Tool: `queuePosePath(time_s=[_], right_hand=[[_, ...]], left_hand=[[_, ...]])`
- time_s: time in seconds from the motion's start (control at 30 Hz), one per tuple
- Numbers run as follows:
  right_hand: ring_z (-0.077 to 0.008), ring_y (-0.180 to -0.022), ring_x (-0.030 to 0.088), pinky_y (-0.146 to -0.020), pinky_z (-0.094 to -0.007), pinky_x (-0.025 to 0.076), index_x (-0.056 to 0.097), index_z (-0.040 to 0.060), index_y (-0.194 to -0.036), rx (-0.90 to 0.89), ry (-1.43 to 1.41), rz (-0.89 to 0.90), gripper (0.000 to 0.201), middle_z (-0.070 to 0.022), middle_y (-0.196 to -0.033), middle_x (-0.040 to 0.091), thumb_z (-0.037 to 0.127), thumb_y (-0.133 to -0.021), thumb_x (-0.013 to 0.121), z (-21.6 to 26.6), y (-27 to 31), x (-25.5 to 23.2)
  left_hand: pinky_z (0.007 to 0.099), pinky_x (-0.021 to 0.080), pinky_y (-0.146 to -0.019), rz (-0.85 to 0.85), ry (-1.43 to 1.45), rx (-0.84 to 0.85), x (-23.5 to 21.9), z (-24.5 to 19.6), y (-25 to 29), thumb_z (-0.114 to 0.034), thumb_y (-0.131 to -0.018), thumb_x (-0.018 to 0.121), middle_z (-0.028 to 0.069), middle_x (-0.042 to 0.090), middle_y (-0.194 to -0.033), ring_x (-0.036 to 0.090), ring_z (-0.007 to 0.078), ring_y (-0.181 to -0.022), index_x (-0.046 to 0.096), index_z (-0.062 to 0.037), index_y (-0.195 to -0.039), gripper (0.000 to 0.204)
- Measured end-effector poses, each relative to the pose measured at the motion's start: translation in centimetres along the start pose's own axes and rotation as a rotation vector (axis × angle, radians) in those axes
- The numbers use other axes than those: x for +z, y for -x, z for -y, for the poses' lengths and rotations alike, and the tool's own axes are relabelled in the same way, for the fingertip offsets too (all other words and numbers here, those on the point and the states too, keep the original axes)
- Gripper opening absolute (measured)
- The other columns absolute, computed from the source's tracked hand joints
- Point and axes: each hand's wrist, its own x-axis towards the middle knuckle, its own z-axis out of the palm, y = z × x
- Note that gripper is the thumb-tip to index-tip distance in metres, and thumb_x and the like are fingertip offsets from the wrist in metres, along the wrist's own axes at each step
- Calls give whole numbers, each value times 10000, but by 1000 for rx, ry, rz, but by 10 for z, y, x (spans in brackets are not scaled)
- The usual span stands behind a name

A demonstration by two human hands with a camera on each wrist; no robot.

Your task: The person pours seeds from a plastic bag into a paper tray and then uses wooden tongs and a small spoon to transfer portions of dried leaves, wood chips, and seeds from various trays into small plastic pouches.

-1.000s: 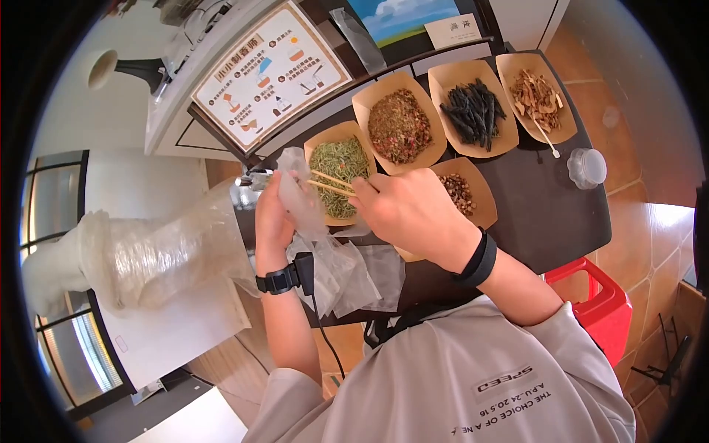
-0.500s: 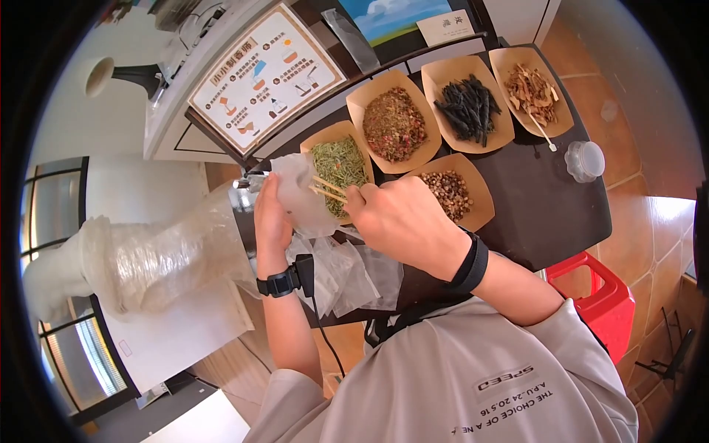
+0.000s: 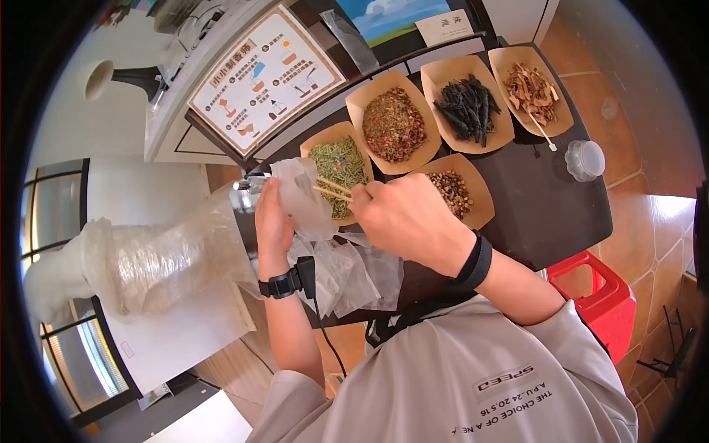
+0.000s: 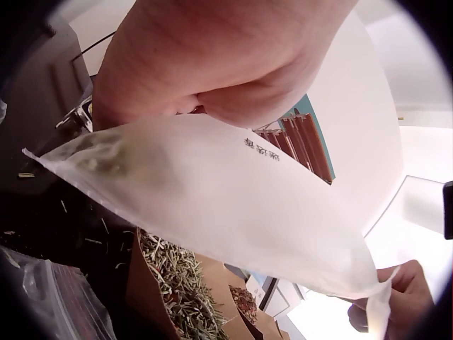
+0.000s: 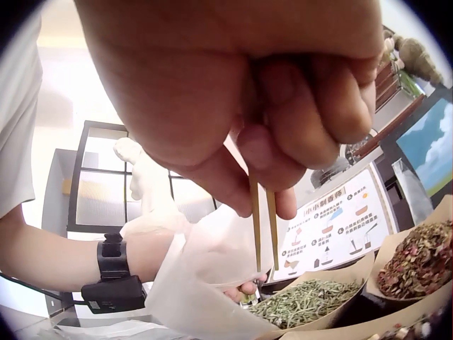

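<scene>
My left hand [image 3: 273,225] holds a white translucent bag [image 3: 301,199] over the left edge of a paper tray [image 3: 362,214] of dried green needle-like herb [image 3: 338,164]. Greenish material shows through one corner of the bag in the left wrist view, and small dark print marks its side. My right hand [image 3: 406,214] grips a pair of thin wooden chopsticks [image 5: 265,230] with curled fingers. Their tips point left toward the bag, over the herb tray in the head view. In the right wrist view the tips overlap the bag's edge.
More paper trays hold a reddish-brown mix [image 3: 396,125], black strips [image 3: 473,111], pale shavings [image 3: 532,92] and brown-white pieces [image 3: 452,193]. Clear bags [image 3: 347,273] lie near the left wrist. A lidded jar [image 3: 585,161] stands right; a printed sign [image 3: 266,77] is behind. A red stool [image 3: 594,295] stands beside the table.
The bag has gone from narrow and creased to spread wider in front of the left hand. The right hand and chopsticks have shifted slightly toward the left and down.
</scene>
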Motion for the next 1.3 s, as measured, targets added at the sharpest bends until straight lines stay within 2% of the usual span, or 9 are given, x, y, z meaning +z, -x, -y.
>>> queuePosePath(time_s=[0.13,0.23,0.47,0.67,0.73,0.8,1.13,1.23,1.3], right_hand=[[-285,-562,665,-505,-378,518,626,11,-693,56,-29,-10,85,-129,-617,637,94,-709,638,-6,2,-10],[-264,-514,603,-465,-372,478,627,40,-766,61,-69,-20,161,-59,-593,581,171,-853,666,-5,4,-15],[-277,-517,621,-466,-376,484,609,28,-718,11,-87,-7,129,-89,-583,590,134,-777,650,9,6,-13],[-282,-537,651,-482,-381,502,602,11,-670,20,-68,-14,77,-127,-592,611,80,-689,631,10,5,-14],[-281,-539,652,-485,-380,504,604,11,-667,16,-75,-27,73,-129,-595,612,76,-687,631,11,4,-11],[-257,-494,601,-442,-366,468,580,31,-732,-46,3,-31,192,-67,-586,557,157,-852,661,10,4,-7],[-274,-497,612,-453,-378,486,605,31,-743,13,-53,-29,197,-78,-603,595,179,-861,661,6,2,-4],[-301,-531,651,-484,-386,507,609,10,-683,28,-66,-16,82,-132,-591,619,85,-669,638,3,2,-5],[-268,-493,599,-458,-377,478,619,36,-764,83,25,14,184,-61,-608,597,184,-858,673,-5,3,-7]], left_hand=[[366,509,-715,115,15,-80,-1,-8,10,-363,-1036,492,64,616,-996,588,184,-909,605,-56,-1147,345],[327,481,-903,240,83,-130,3,-21,22,-317,-1057,462,59,622,-1095,591,183,-1016,543,-26,-1222,345],[320,477,-830,142,176,10,19,-16,27,-350,-1060,452,61,607,-954,576,171,-939,549,-60,-1177,327],[318,479,-818,311,110,116,15,-17,27,-361,-1060,459,60,617,-961,581,169,-903,557,-63,-1149,326],[358,481,-859,169,56,153,18,-16,28,-378,-1052,462,63,617,-1055,585,183,-977,555,-53,-1179,361],[354,488,-815,181,62,158,17,-14,26,-367,-1058,450,68,614,-1027,587,180,-937,553,-54,-1152,343],[353,508,-725,13,62,199,29,-17,29,-338,-1071,420,80,614,-945,602,187,-815,541,-53,-1155,321],[298,507,-808,156,69,150,13,-13,22,-317,-1070,442,76,627,-1064,608,163,-911,543,-11,-1203,349],[302,503,-791,152,65,116,11,-17,29,-338,-1068,442,68,617,-1032,600,163,-896,549,-19,-1198,362]])
